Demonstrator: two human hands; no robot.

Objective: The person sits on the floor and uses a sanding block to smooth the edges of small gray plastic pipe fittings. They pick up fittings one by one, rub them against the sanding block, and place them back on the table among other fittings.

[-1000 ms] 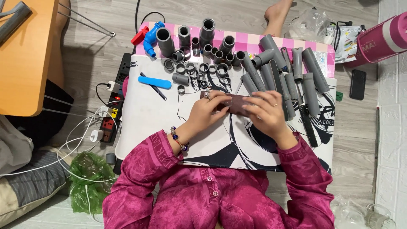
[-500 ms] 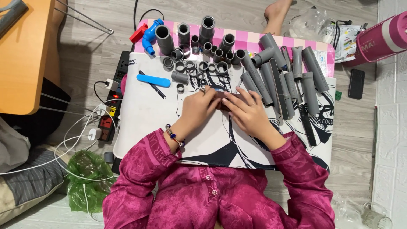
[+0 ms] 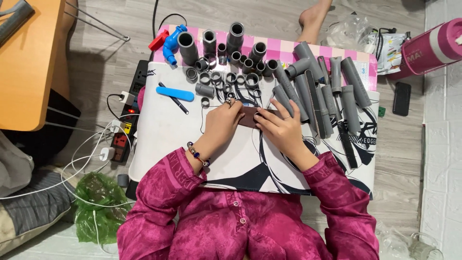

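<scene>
Both hands, left hand (image 3: pixel 222 123) and right hand (image 3: pixel 284 127), fingers pinching a thin brown sheet (image 3: pixel 251 117) flat on the worktop (image 3: pixel 163 139); judged light, flexible, best gripped at its ends.

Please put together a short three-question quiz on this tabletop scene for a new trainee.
1. True or false: both hands rest on the brown sheet.
2. Which colour is the flat file-like tool lying left of the left hand? A red, B blue, C green.
3. On which side of the right hand do the long grey pipes lie, seen in the picture?

Key
1. True: the fingers of both hands press on it, on the white board.
2. B, blue.
3. To the right and above, in a row; the short grey ring fittings lie above the hands.
</scene>
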